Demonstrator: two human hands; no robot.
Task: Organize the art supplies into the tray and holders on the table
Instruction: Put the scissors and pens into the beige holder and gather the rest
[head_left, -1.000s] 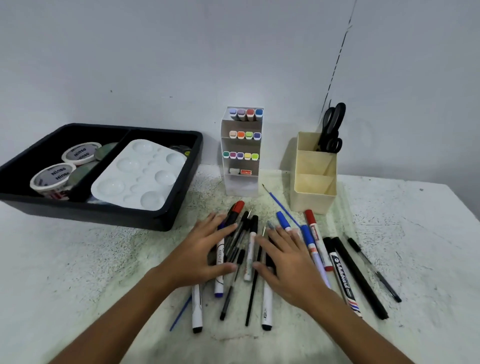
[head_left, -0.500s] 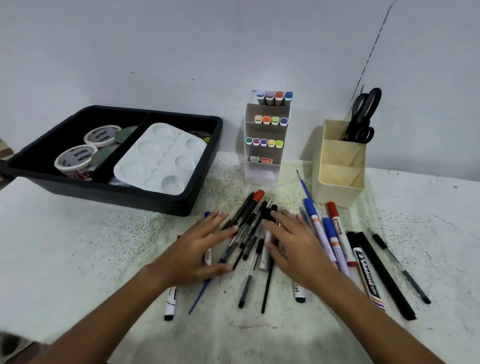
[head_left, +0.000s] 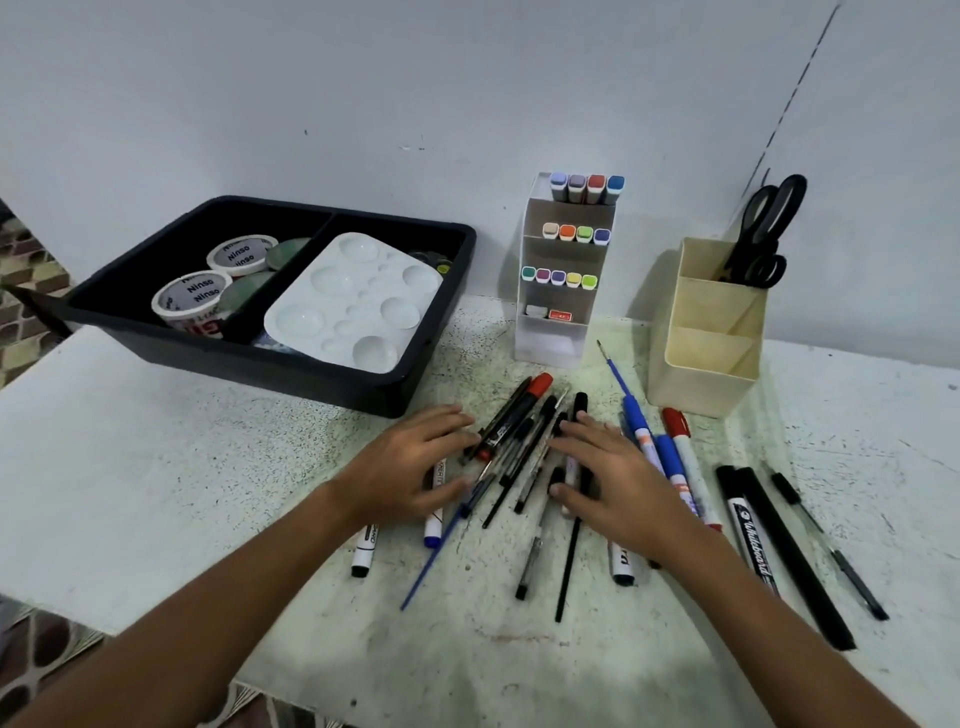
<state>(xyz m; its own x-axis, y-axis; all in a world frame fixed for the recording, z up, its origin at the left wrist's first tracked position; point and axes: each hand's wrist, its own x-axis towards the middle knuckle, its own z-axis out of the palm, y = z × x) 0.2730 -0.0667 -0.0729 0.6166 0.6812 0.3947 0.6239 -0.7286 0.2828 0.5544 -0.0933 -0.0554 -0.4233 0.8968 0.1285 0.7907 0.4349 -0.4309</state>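
Note:
A loose pile of pens and markers (head_left: 524, 441) lies on the table in front of me. My left hand (head_left: 410, 462) rests flat on the pile's left side, fingers straight. My right hand (head_left: 608, 478) lies flat on its right side, fingers spread over a white marker. Blue and red markers (head_left: 670, 457) lie just right of that hand, and black whiteboard markers (head_left: 763, 551) farther right. A black tray (head_left: 415, 374) at the back left holds a white paint palette (head_left: 353, 301) and tape rolls (head_left: 192, 299). A cream holder (head_left: 701, 364) holds black scissors (head_left: 763, 234).
A white tiered rack (head_left: 561, 338) of coloured markers stands against the wall between tray and cream holder. A thin blue brush (head_left: 615, 371) lies in front of it. The table's near-left edge drops to a patterned floor (head_left: 31, 649).
Both hands have slid together over the pile, bunching the pens slightly. The view has shifted, so everything sits more to the right in the frame.

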